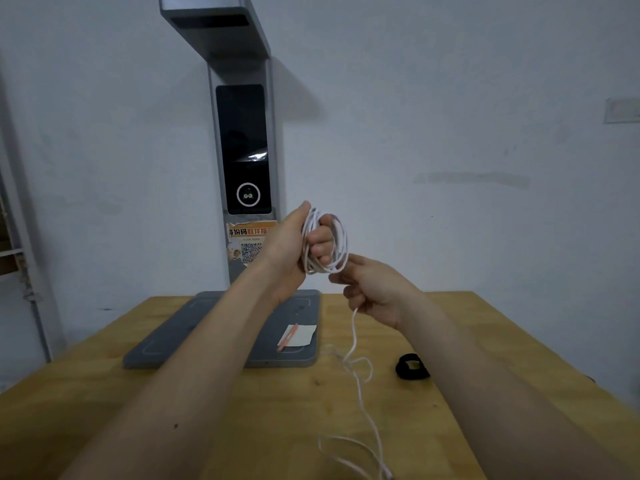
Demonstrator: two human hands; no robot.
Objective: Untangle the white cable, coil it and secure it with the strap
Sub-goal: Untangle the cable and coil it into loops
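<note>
My left hand (294, 242) is raised above the table and grips several loops of the white cable (341, 237), wound around its curled fingers. Just below and to the right, my right hand (372, 289) pinches the cable's free run as it leaves the coil. From that hand the loose cable hangs down to the table and trails in kinks toward the near edge. The black strap (412, 367) lies curled on the wooden table, to the right of the trailing cable and beside my right forearm.
A grey scanner stand (242, 140) with a dark screen rises at the back; its flat grey base (207, 327) lies on the wooden table (104, 393). A pink pen (287, 337) and a white paper slip (301, 336) lie on the base.
</note>
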